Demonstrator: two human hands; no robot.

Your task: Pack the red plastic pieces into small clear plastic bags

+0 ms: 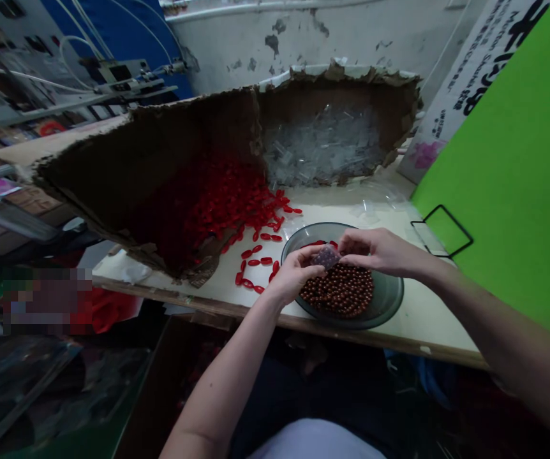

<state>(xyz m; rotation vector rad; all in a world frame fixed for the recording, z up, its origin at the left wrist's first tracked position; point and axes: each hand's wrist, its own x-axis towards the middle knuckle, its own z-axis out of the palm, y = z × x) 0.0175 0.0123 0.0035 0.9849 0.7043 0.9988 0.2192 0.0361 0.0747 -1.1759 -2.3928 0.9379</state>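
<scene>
Above a grey bowl (390,303), my left hand (297,274) pinches a small see-through plastic case (327,256) with a speckled, dark look, between thumb and fingers. My right hand (371,247) is closed at the case's right end, its thumb and fingertips pressed together there. What the right fingertips grip is too small to tell. Shiny brown round beads (344,293) lie heaped in the bowl under both hands. A few red pieces (317,243) show inside the bowl's far side, partly behind the fingers.
A torn cardboard box (150,146) holds a heap of red oblong pieces (227,191) and many clear plastic pieces (323,146). Loose red pieces (256,261) lie on the white table (217,287). On the right lean a bright green panel (509,191) and a black wire frame (464,233).
</scene>
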